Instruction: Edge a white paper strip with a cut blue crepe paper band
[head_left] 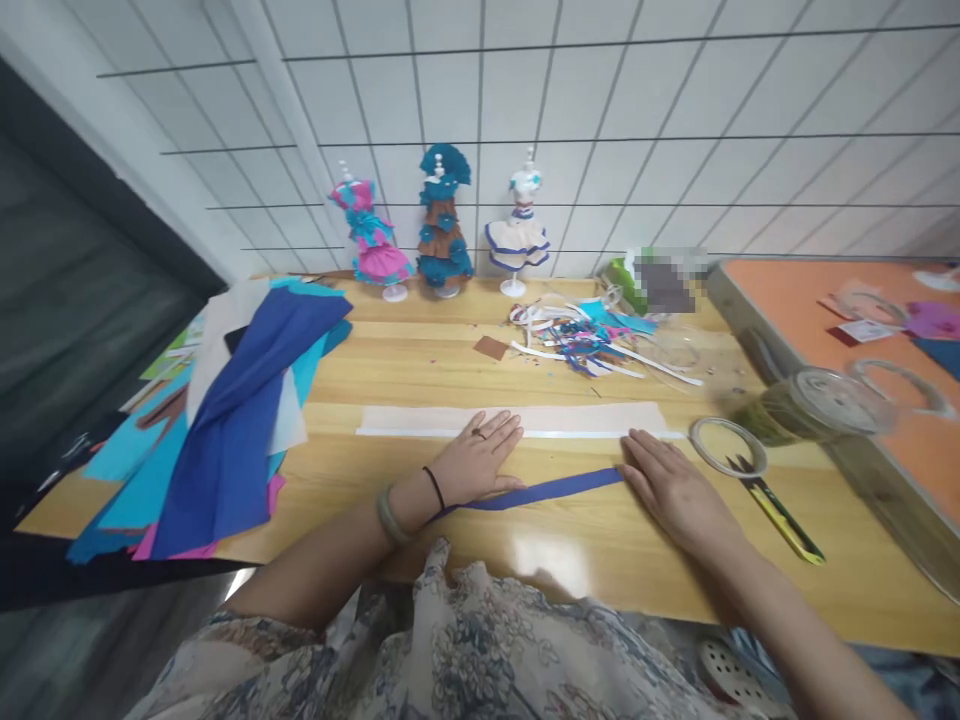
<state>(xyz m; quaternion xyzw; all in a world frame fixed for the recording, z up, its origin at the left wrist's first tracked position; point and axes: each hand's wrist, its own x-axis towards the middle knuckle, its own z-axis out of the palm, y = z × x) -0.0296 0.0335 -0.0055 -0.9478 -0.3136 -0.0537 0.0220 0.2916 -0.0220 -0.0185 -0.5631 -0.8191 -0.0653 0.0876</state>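
Observation:
A long pale paper strip (585, 417) lies across the table, with a white band of tape (420, 432) along its near edge. My left hand (480, 458) rests flat on the middle of that strip, fingers stretched out. At the strip's right end lies my right hand (667, 480), palm down with its fingers extended over the tape. A narrow blue paper strip (555, 490) runs slantwise below the pale one, passing under my left wrist and reaching my right thumb. Right of my right hand are a roll of tape (729, 447) and scissors (780, 510) with yellow-and-black handles.
Folded blue crepe paper (225, 420) and other coloured sheets are heaped at the left. Small dress forms, including one in teal and brown (446, 230), stand along the wall. Paper scraps (585, 335) lie behind the strip. A clear jar (810, 405) lies on its side at right.

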